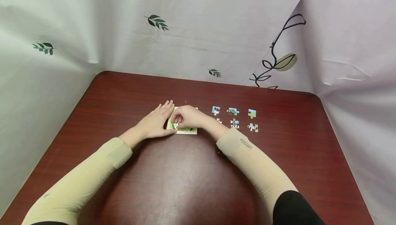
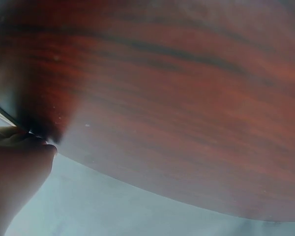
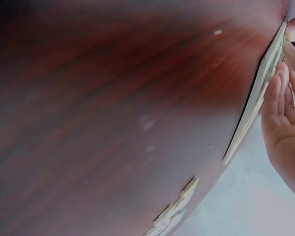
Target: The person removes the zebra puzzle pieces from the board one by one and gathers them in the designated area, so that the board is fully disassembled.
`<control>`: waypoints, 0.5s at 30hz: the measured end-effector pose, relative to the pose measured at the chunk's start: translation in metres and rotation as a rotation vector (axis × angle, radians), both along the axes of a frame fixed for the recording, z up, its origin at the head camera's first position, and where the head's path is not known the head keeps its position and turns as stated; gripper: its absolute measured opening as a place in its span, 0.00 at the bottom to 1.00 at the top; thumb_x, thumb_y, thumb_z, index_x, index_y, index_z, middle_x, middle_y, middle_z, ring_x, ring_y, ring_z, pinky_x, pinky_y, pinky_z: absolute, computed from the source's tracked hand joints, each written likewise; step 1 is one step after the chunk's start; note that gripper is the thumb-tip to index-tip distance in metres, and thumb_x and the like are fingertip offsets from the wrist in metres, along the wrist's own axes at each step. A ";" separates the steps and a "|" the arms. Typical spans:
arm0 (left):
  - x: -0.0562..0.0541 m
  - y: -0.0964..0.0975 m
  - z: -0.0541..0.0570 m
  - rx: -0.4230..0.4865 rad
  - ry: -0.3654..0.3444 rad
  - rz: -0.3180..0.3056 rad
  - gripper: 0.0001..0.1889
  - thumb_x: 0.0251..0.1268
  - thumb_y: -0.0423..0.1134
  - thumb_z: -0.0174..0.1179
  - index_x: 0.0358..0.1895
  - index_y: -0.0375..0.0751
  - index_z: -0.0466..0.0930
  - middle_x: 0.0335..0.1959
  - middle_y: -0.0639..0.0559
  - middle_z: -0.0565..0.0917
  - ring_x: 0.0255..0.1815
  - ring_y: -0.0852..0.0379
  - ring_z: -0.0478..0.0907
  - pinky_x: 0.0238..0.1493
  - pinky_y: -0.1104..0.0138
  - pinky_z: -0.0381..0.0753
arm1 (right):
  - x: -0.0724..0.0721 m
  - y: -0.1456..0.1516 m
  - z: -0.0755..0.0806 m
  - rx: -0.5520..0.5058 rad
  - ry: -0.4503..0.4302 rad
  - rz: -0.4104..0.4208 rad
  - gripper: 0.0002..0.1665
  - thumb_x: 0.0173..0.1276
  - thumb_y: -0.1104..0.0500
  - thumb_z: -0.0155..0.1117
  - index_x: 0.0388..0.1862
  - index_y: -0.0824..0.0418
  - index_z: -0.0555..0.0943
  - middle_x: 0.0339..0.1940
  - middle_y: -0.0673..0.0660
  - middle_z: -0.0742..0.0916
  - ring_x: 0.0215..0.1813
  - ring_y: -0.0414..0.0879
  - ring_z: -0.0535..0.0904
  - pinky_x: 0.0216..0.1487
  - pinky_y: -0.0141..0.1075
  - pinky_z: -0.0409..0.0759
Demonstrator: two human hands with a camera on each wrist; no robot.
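Observation:
A small jigsaw board [image 1: 187, 132] with a white rim and a green picture lies flat on the table. My left hand [image 1: 156, 122] rests along its left side, fingers straight and thumb spread to the lower edge. Over the board, my right hand [image 1: 191, 116] has curled fingers, with thumb and fingertips pinching at a black-and-white puzzle piece [image 1: 175, 126]. That hand covers much of the picture. In the right wrist view the curled fingers [image 3: 280, 98] meet the board [image 3: 250, 110] seen edge-on. The left wrist view shows the thumb [image 2: 27, 164] by the board's edge.
Several loose puzzle pieces lie in rows right of the board, among them a blue one [image 1: 215, 109], a green one [image 1: 252, 113] and a striped one [image 1: 234, 124]. One is partly behind the right forearm. Pale leaf-patterned cloth [image 1: 185, 39] hangs around the dark red table [image 1: 139, 91].

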State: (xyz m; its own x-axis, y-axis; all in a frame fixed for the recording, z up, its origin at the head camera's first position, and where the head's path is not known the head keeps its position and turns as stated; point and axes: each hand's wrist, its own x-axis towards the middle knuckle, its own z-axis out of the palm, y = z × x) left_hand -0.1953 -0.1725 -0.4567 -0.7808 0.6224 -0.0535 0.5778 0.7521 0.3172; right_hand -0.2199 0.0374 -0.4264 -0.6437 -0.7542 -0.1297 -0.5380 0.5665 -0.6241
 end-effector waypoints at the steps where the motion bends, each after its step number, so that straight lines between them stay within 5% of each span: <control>1: 0.000 0.000 0.000 0.001 0.000 0.000 0.56 0.67 0.60 0.67 0.83 0.23 0.52 0.87 0.30 0.50 0.89 0.35 0.47 0.89 0.43 0.48 | 0.000 -0.002 0.000 0.009 0.022 0.006 0.16 0.60 0.68 0.79 0.47 0.64 0.88 0.43 0.57 0.91 0.44 0.43 0.86 0.47 0.23 0.83; 7: 0.001 0.000 0.002 -0.002 -0.016 0.001 0.57 0.67 0.61 0.67 0.84 0.25 0.49 0.87 0.31 0.49 0.90 0.36 0.46 0.90 0.43 0.47 | 0.001 -0.009 0.002 0.068 0.106 0.025 0.20 0.59 0.67 0.80 0.52 0.63 0.88 0.49 0.57 0.89 0.52 0.46 0.85 0.59 0.31 0.83; 15: 0.000 -0.002 0.002 -0.015 -0.007 -0.005 0.57 0.67 0.62 0.67 0.84 0.26 0.49 0.87 0.32 0.49 0.90 0.37 0.46 0.89 0.43 0.48 | -0.003 -0.006 0.000 0.053 0.080 0.055 0.21 0.60 0.66 0.81 0.53 0.63 0.87 0.52 0.56 0.89 0.54 0.46 0.84 0.60 0.30 0.82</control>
State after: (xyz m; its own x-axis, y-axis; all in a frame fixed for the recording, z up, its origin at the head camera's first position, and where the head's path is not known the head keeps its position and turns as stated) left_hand -0.1948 -0.1740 -0.4551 -0.7773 0.6254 -0.0682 0.5794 0.7539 0.3098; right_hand -0.2230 0.0309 -0.4268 -0.6112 -0.7823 -0.1202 -0.6165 0.5657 -0.5476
